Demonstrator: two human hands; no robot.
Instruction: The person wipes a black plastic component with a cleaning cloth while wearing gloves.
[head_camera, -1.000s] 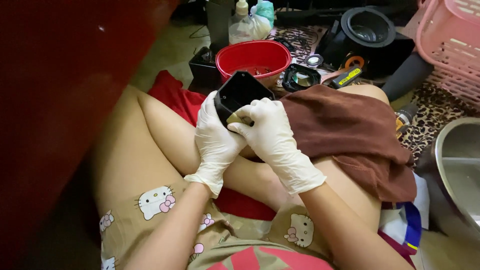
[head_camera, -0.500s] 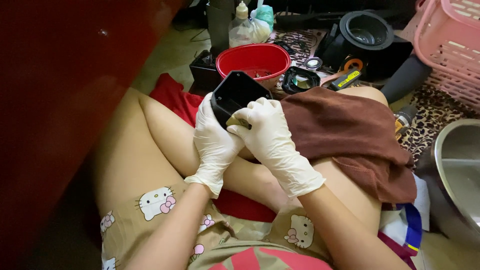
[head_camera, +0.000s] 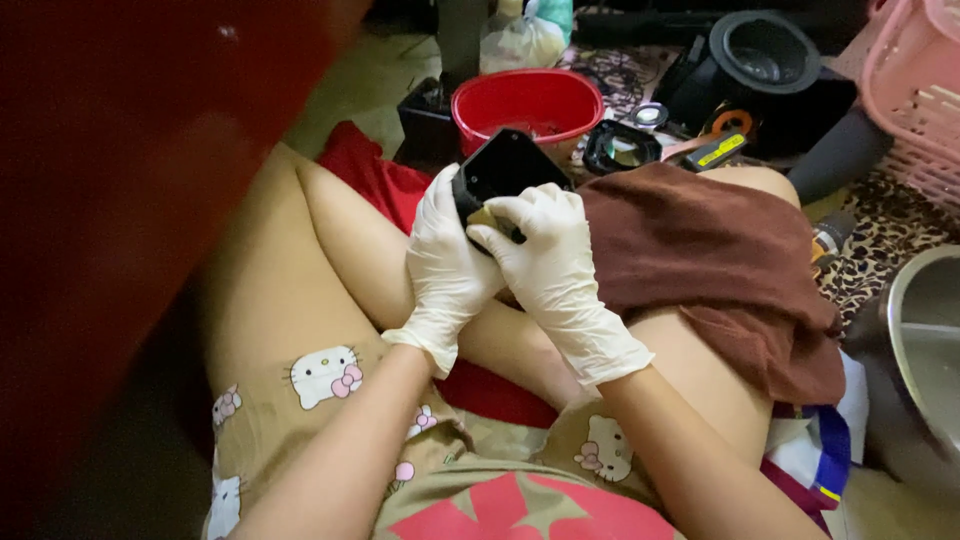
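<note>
Black plastic housing, squarish with rounded corners, was item one: held above my lap between both gloved hands, its open dark face tilted up and away from me toward the red bowl.

My left hand, in a white glove, was closed around the housing's near-left edge from below, thumb up its side. My right hand, gloved the same, was closed over the lower right corner, fingers curled across the front, where a small yellowish piece showed under them; what that piece was, I could not tell.

The housing stood just beyond both sets of fingertips. Its longer side ran diagonally, from low-left by my left thumb to high-right. Both hands touched it; the left carried it from beneath, the right lay on top and nearer the yellowish spot.

Brown cloth was draped over my right thigh, just beside the right hand.

Further out on the floor: the red bowl, a round black ring-shaped part, a large black cylindrical container, a pink basket, and a metal basin at far right.
</note>
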